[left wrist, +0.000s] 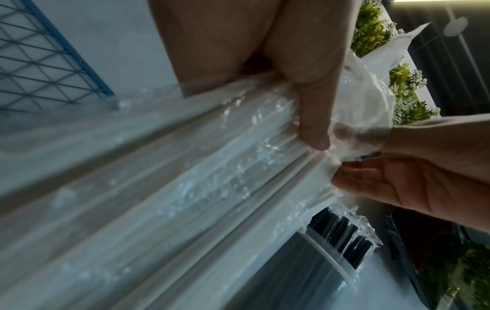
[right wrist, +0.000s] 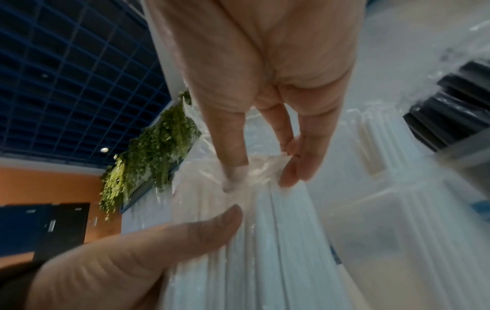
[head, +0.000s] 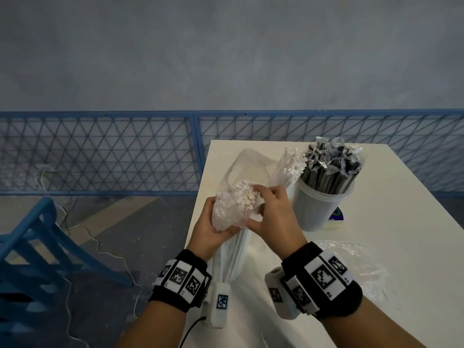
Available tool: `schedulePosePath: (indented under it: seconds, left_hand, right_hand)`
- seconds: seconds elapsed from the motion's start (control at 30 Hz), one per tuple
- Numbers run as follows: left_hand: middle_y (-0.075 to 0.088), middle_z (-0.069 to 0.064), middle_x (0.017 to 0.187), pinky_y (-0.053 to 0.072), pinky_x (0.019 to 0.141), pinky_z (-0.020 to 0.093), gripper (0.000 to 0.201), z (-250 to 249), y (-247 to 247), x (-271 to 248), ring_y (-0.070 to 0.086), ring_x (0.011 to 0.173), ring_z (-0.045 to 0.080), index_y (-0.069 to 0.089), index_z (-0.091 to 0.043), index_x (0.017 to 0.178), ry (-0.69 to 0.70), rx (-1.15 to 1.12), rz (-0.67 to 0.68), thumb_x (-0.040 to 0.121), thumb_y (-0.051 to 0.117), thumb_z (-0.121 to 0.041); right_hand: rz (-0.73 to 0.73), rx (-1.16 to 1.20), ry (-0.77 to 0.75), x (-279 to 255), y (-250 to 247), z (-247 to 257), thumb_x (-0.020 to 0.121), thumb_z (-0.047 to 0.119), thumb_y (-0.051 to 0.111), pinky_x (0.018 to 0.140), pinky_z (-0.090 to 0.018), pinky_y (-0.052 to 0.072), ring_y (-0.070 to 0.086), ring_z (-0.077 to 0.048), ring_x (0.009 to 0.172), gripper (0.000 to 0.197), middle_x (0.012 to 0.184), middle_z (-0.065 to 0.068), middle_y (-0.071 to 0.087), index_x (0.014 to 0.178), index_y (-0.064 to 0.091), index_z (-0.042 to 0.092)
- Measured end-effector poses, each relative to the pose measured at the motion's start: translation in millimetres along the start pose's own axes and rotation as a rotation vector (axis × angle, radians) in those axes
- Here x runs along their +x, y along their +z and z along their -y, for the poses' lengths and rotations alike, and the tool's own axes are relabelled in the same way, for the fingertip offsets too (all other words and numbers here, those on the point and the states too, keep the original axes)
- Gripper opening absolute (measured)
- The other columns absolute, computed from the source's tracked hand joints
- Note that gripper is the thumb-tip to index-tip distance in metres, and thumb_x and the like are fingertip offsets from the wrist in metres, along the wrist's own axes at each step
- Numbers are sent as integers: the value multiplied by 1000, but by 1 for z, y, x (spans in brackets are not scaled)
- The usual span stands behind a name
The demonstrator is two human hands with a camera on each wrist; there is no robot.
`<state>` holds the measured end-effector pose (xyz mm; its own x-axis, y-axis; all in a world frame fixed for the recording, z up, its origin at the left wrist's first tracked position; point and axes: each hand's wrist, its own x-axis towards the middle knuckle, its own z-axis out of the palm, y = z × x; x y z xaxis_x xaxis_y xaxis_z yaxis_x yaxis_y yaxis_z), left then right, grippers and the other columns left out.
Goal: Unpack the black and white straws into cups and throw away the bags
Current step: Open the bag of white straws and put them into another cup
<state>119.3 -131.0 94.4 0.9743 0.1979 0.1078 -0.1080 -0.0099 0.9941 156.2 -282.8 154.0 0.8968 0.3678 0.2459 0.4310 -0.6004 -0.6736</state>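
- left hand grip wraps the bag of white straws above the counter edge
- right hand grip pinches the bag's plastic
- black straws stand in a cup

Glossy clear plastic bag; matt white table.
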Motion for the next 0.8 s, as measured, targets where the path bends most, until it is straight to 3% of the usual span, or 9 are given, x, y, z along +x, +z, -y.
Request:
schedulePosePath:
  seconds: [0.1, 0.2, 0.33, 0.43, 0.5, 0.6, 0.67, 0.73, 0.8]
  left_hand:
    - [63, 3, 116, 53, 89, 41, 71, -3, -2, 3, 61, 110, 22, 52, -34, 112, 10, -23, -17, 50, 87, -38]
    - [64, 9, 110, 47, 91, 57, 64, -6, 0, 6, 61, 106, 31, 54, -29, 110, 32, -8, -18, 54, 84, -26]
    - [66, 6, 111, 47, 93, 58, 62, -4, 5, 7, 62, 106, 27, 53, -33, 109, 22, 17, -35, 55, 83, -29]
    - [66, 6, 111, 49, 93, 55, 60, -3, 7, 7, 62, 105, 27, 54, -34, 108, 25, 1, -38, 55, 83, -30]
    - [66, 6, 111, 50, 92, 53, 58, -4, 8, 7, 62, 106, 27, 55, -33, 107, 28, -15, -24, 56, 83, -28]
    - [67, -3, 105, 55, 86, 39, 60, -5, 9, 5, 63, 104, 22, 54, -29, 106, 32, -40, -10, 53, 85, -32]
    - [67, -10, 101, 55, 80, 28, 69, -5, 9, 3, 64, 99, 13, 52, -28, 106, 40, -49, -15, 48, 87, -42]
    - [67, -10, 101, 54, 76, 23, 77, -5, 6, 4, 65, 96, 6, 51, -27, 108, 38, -63, -44, 44, 86, -51]
    - [66, -5, 106, 54, 78, 23, 80, -3, 2, 5, 64, 100, 8, 52, -26, 111, 27, -69, -64, 43, 87, -51]
  right_hand:
    - [-51, 41, -107, -1, -3, 4, 69, 12, 78, 80, -14, 45, 52, -7, 79, 63, 118, 2, 40, 126, 53, 18]
    - [-56, -150, -361, 3, -5, 10, 63, 11, 76, 78, -27, 48, 56, -19, 87, 48, 108, -2, 59, 110, 64, 16]
    - [-88, -321, -202, 10, -4, 10, 65, 20, 77, 87, -46, 49, 57, -30, 103, 64, 118, -10, 58, 123, 54, 6]
    - [-67, -286, -163, 10, -2, 11, 68, 18, 78, 96, -34, 45, 51, -32, 110, 69, 122, -17, 49, 125, 46, -3]
    - [2, -287, -102, 12, -6, 14, 75, 28, 72, 98, -25, 36, 44, -28, 115, 68, 125, -15, 42, 128, 41, -2]
    - [133, -396, -19, 21, -18, 11, 78, 44, 66, 95, -28, 35, 45, -27, 113, 64, 119, -13, 50, 124, 46, 4]
    - [145, -304, -28, 24, -21, 5, 74, 37, 72, 88, -29, 39, 49, -27, 109, 58, 113, -11, 57, 120, 53, 7]
    - [107, -159, -121, 20, -18, 0, 72, 24, 76, 82, -19, 34, 51, -25, 105, 53, 111, -8, 57, 120, 57, 11]
    - [45, -51, -188, 14, -11, -5, 70, 16, 77, 79, -9, 30, 52, -20, 96, 50, 108, -7, 55, 117, 61, 11]
